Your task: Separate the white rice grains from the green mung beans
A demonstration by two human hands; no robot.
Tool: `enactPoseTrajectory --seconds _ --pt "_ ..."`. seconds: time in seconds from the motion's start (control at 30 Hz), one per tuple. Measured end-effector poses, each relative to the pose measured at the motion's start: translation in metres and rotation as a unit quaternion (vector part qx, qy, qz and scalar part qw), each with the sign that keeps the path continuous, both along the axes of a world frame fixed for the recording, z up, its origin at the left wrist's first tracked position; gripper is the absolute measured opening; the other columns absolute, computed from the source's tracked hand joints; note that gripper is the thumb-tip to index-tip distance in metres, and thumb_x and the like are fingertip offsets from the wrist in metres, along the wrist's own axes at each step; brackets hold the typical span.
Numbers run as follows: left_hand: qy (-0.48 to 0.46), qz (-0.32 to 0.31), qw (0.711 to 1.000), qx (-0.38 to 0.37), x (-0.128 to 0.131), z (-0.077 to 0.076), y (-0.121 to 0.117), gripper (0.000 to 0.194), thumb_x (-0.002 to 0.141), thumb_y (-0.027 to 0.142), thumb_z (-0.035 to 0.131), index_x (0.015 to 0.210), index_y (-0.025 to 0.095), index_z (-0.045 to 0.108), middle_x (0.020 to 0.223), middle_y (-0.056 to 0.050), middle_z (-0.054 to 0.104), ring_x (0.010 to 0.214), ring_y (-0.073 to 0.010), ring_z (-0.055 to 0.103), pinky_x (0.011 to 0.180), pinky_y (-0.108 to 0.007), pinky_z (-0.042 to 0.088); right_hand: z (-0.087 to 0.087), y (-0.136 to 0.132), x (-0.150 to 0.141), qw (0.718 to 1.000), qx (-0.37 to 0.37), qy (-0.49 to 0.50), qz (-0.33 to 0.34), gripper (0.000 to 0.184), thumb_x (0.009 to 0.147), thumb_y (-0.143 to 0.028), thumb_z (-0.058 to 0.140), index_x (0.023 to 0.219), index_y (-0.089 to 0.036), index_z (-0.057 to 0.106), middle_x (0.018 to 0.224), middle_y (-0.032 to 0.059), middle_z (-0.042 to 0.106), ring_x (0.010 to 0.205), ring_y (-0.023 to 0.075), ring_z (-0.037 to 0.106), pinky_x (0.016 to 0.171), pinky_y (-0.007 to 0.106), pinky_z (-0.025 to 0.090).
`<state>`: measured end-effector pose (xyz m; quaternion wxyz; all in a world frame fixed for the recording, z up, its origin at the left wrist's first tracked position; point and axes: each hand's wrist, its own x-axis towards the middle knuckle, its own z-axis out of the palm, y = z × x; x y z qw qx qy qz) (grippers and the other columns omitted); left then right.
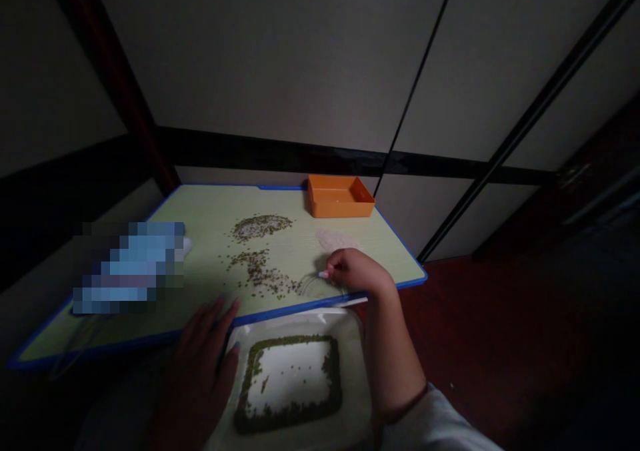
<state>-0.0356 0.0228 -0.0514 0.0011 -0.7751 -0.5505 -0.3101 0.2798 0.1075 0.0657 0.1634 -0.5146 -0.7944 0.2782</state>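
Observation:
My right hand (353, 271) is over the near right part of the table, its fingers pinched together. A small pale tip shows at the fingers; I cannot make out whether it is a held thing or a nail. A loose scatter of small greenish bean-like grains (257, 271) lies just left of it. Beyond the hand is a pale, fine-grained heap (334, 239). My left hand (205, 351) has its fingers apart at the table's near edge, beside a whitish tub (357, 357). Inside the tub, more greenish grains (290, 414) line the edges of the floor.
Farther back on the yellow-green table (210, 204) with blue edging lies another heap of grains (263, 226). An orange open box (343, 209) stands at the back right corner. A blurred blue thing (133, 264) lies on the left. Wall panels (280, 57) rise close behind.

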Motion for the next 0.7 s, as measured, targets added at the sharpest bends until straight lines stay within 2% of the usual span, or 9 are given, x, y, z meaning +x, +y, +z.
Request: enactPoseTrajectory --seconds 0.5,0.7 --pt "0.004 0.005 1.000 0.003 0.0004 -0.0023 0.0004 0.062 0.093 0.033 0.043 0.153 0.033 0.029 0.157 -0.010 0.043 0.149 -0.0332 0.035 0.118 -0.062 0.041 0.0010 -0.0014 0.0058 0.998 0.014 -0.033 -0.057 0.029 0.090 -0.021 0.066 0.061 -0.016 0.062 0.054 -0.0061 0.046 0.056 0.0093 0.037 0.058 0.026 0.027" --pt "0.004 -0.003 1.000 0.015 0.0007 -0.0001 0.0016 0.063 0.093 0.032 0.044 0.153 0.035 0.028 0.154 -0.010 0.046 0.146 -0.0322 0.039 0.116 -0.061 0.043 0.0022 -0.0004 0.0010 0.998 0.023 -0.028 -0.049 0.033 0.089 -0.018 0.066 0.057 -0.017 0.057 0.053 -0.0072 0.041 0.055 0.0089 0.035 0.057 0.026 0.025"
